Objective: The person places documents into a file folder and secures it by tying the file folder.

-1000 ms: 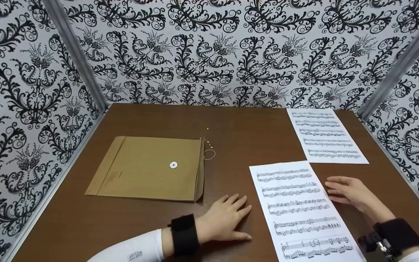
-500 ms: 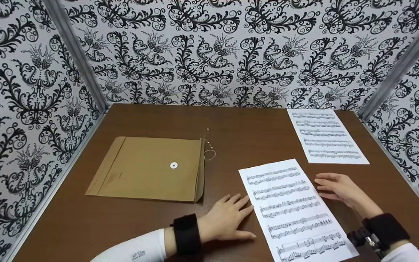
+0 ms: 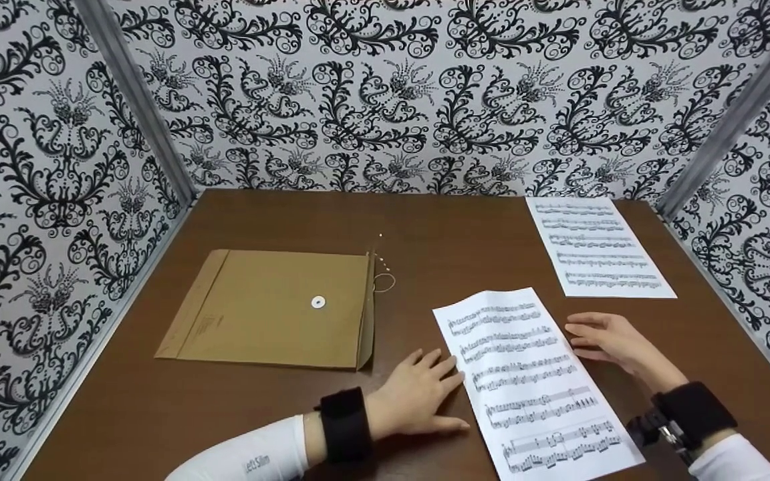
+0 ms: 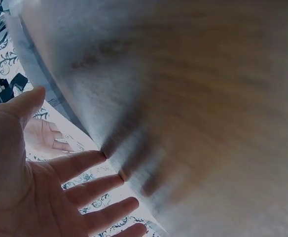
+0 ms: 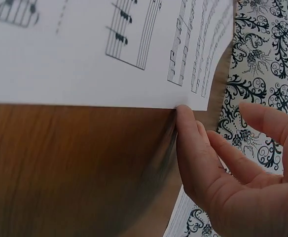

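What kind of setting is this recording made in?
Probably a staged recording booth, not a lived-in room: a brown table boxed in by patterned wall panels, with only sheet music and a kraft envelope laid out.

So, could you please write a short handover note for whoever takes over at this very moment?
Left hand: open, flat on the table, fingertips at the near music sheet's left edge.
Right hand: open, fingertips against that sheet's right edge.
Second sheet: far right, untouched.
Brown envelope: on the left, apart from both hands.
Done: near sheet bracketed between the hands.
Left: neither sheet is in the envelope.
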A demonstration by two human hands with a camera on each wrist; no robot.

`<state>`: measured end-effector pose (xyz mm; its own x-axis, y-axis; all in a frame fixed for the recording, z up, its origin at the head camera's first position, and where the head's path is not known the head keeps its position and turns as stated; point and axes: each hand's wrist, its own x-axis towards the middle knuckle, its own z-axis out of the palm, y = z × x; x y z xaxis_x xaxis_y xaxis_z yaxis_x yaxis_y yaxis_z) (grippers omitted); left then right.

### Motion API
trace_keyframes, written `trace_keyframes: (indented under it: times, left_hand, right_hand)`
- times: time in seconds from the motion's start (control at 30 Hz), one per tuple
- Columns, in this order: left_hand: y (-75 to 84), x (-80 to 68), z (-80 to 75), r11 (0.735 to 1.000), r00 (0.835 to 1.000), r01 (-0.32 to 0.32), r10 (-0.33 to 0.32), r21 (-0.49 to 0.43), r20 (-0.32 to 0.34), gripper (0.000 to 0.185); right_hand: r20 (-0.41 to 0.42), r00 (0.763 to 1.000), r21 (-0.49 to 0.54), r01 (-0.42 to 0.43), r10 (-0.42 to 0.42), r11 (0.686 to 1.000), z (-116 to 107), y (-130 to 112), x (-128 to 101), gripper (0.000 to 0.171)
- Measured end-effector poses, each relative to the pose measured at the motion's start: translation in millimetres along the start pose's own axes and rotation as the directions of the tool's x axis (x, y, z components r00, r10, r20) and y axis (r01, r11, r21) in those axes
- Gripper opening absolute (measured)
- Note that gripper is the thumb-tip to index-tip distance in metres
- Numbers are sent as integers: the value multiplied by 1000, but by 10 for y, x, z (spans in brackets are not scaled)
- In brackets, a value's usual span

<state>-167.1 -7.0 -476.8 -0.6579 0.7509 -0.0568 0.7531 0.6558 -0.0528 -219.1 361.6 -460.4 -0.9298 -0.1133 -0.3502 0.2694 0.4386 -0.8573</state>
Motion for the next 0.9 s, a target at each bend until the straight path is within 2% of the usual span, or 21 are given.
trace_keyframes:
  times: [0.53,0.9]
  left_hand:
    - [-7,38,-3,1000,1000,-16,16,23,-3,77]
    - [2,69,20,1000,1000,-8,8,22,6,78]
  right_hand:
    - [61,998,-7,-1,2,1000,274,-159,100,76]
    - [72,997,-94,-12,19,995,496,-313,132,80]
